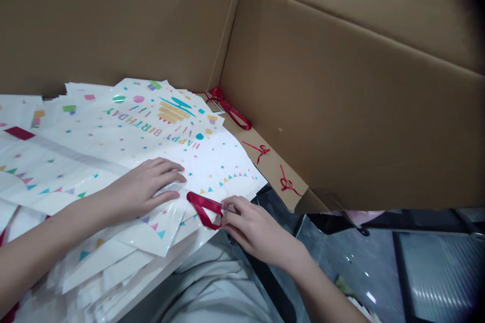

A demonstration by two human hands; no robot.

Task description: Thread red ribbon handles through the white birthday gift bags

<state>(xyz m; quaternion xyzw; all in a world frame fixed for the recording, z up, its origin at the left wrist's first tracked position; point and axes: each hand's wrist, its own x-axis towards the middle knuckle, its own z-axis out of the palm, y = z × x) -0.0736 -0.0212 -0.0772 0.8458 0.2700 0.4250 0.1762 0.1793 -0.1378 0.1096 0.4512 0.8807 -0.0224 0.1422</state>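
My left hand (151, 189) lies flat, fingers stretched out, on a pile of white, glossy printed sheets (178, 161) that may be bags. The top one reads "HAPPY BIRTHDAY", with a cake, stars and bunting; the print is upside down to me. In my right hand (246, 224), thumb and fingers pinch one end of a red ribbon loop (202, 216). The loop lies over the sheet's near edge, just right of my left fingertips. Something thin and shiny shows at the pinch, too small to make out.
Tall cardboard walls (348, 91) meet in a corner behind the pile. On a cardboard strip (252, 139) lie a bundle of red ribbon (237, 115) and two thin red ribbon knots (287, 181). Another dark red strip (18, 133) lies on the sheets at left. My lap (215, 282) is below.
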